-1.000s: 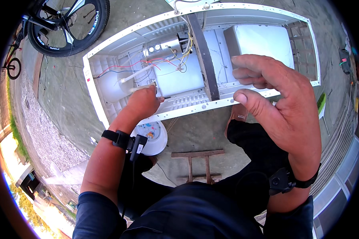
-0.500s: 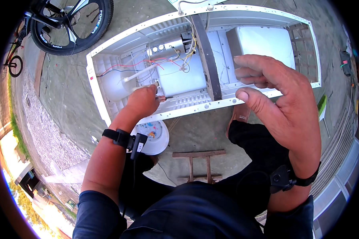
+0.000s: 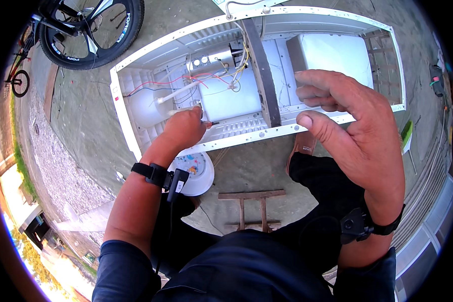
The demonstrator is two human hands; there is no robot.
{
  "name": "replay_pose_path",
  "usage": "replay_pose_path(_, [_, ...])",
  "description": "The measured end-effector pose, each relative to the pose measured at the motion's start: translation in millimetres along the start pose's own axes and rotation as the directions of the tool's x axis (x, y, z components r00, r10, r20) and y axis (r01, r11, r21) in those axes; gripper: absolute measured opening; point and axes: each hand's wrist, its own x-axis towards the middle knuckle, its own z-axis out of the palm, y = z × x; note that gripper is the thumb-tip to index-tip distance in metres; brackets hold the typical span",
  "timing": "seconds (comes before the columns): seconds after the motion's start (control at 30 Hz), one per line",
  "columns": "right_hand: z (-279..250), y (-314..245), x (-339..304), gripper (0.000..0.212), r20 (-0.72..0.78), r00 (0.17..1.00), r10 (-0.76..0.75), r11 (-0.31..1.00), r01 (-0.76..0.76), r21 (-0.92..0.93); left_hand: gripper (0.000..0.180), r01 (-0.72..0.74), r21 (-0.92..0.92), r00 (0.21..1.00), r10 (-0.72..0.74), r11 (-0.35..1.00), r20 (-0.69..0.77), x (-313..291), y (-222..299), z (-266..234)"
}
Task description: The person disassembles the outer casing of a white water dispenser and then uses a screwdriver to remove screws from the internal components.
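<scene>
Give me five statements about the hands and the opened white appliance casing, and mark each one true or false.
1. The left hand reaches inside the white casing, near the wires. True.
2. The right hand grips a screwdriver. False: it is raised above the casing, fingers curled, holding nothing visible.
3. A bicycle wheel lies beyond the casing's far left corner. True.
4. A dark bar crosses the casing. True.
5. The round white part rests inside the casing. False: it lies on the ground outside, by the left wrist.
</scene>
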Motion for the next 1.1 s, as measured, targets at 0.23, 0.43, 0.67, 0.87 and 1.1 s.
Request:
replay_pose_path(0.23, [0, -2, -1, 0.042, -0.005, 1.0, -0.011, 1.0, 0.011, -0.006, 0.043, -0.066, -0.002, 0.978, 0.064, 0.998, -0.199, -8, -1, 11])
replay_pose_path(0.43, [-1, -2, 0, 0.041, -0.006, 1.0, -0.021, 1.0, 0.021, 0.016, 0.038, -0.018, 0.057, 0.995, 0.024, 0.998, -0.098, -6, 5, 3])
replay_pose_path(0.67, [1, -2, -1, 0.041, -0.008, 0.999, -0.039, 0.999, 0.039, 0.018, 0.039, -0.055, -0.018, 0.972, 0.049, 0.998, -0.229, -7, -5, 14])
replay_pose_path(0.87, [1, -3, 0, 0.041, 0.002, 1.0, -0.022, 1.0, 0.022, 0.021, 0.04, 0.05, 0.0, 0.997, -0.05, 0.999, -0.063, -7, 8, -4])
replay_pose_path(1.1, [2, -4, 0, 0.04, 0.002, 0.999, -0.035, 0.999, 0.035, 0.012, 0.046, -0.101, 0.027, 0.967, 0.104, 0.995, -0.234, -7, -10, 14])
